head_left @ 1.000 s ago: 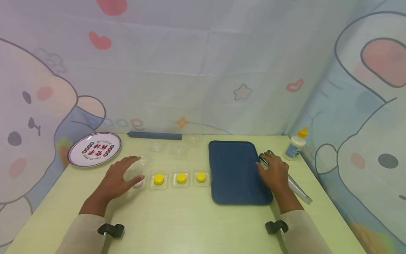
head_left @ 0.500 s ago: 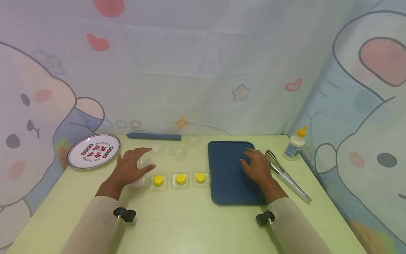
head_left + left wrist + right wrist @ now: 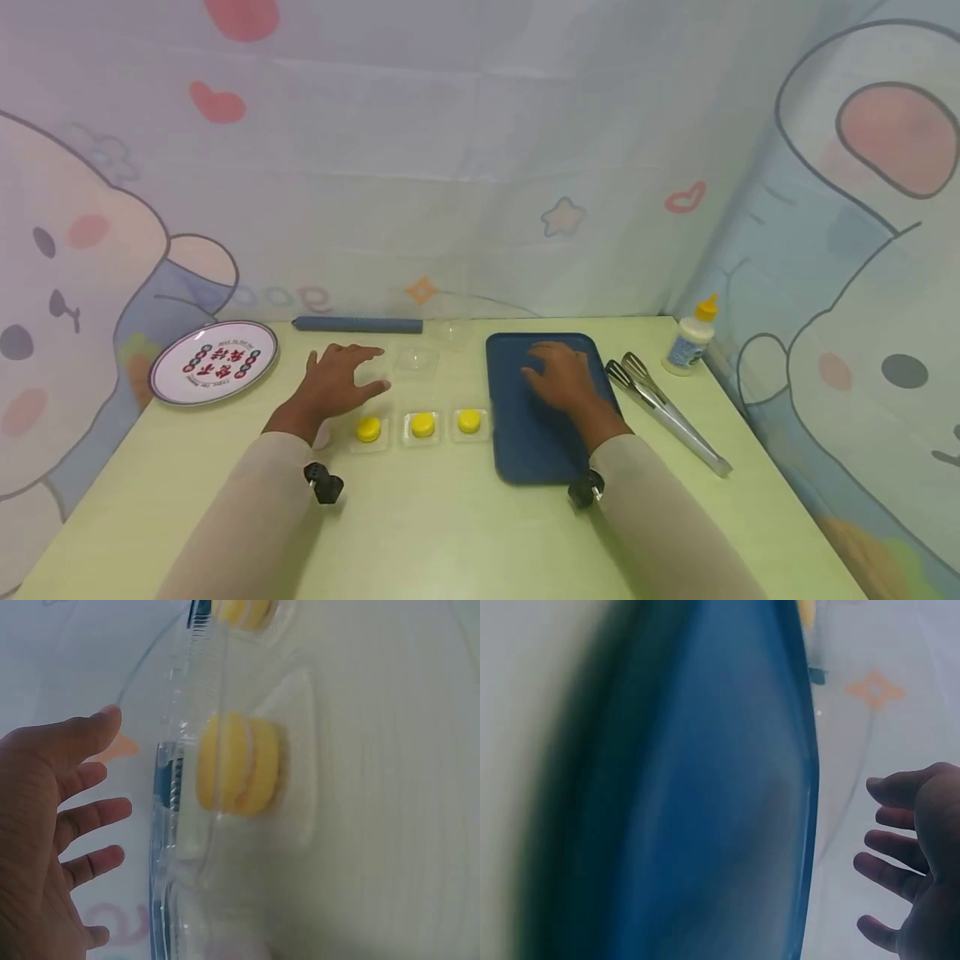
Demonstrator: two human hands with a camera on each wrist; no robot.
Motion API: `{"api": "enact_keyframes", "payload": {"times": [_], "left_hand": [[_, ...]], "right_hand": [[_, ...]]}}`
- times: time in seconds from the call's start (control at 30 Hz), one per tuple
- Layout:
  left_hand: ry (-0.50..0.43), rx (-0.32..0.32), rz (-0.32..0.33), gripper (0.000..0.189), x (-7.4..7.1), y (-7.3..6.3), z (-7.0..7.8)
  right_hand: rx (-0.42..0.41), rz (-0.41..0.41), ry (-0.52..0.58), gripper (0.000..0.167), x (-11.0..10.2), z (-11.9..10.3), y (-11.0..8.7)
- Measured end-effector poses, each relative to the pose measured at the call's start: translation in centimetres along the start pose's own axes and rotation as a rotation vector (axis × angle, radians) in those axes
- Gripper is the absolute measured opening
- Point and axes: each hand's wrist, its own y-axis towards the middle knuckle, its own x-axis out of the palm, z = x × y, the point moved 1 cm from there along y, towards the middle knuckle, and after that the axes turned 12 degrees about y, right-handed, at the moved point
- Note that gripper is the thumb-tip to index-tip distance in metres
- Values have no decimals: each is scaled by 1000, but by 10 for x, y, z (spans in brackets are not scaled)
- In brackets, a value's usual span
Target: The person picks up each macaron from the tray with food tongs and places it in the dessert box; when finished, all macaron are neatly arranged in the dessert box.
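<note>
Above the clear plastic cases on the left, my left hand (image 3: 328, 385) hovers with its fingers spread and nothing in them. Three yellow macarons (image 3: 423, 425) sit in a row, each in a clear case with its lid swung back. A pale pink round piece (image 3: 322, 435) is partly hidden beneath the left wrist. My right hand (image 3: 562, 379) is over the dark blue tray (image 3: 525, 463), fingers loosely extended and holding nothing. In the left wrist view, a yellow macaron (image 3: 238, 765) sits close beside the left hand (image 3: 37, 825). The right wrist view shows the right hand (image 3: 934, 862) beyond the tray's edge.
Metal tongs (image 3: 678, 421) lie right of the tray. Behind them stands a white bottle (image 3: 687, 342) with a yellow pointed cap. A printed plate (image 3: 167, 371) is at the far left, and a blue-grey stick (image 3: 357, 325) lies along the back edge. Clear lids (image 3: 415, 362) stand behind the macarons.
My right hand has left the tongs and moved left over the tray. The left hand has shifted right over the clear cases. The macarons and tray have stayed in place.
</note>
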Motion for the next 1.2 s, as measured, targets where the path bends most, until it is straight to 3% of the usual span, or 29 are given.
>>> {"api": "enact_keyframes", "payload": {"times": [0.3,0.57,0.93,1.2], "left_hand": [[-2,-5,-13,63,13,17,6],[20,-19,-15,62,22,27,6],[-2,-72,-29,62,29,33,17],[14,-99,-26,58,30,34,28]], "right_hand": [[54,-124,158,42,23,-26,25],[12,-242,218,41,44,-55,37],[37,-359,135,46,77,-79,51],[64,-432,104,50,93,-82,52]]}}
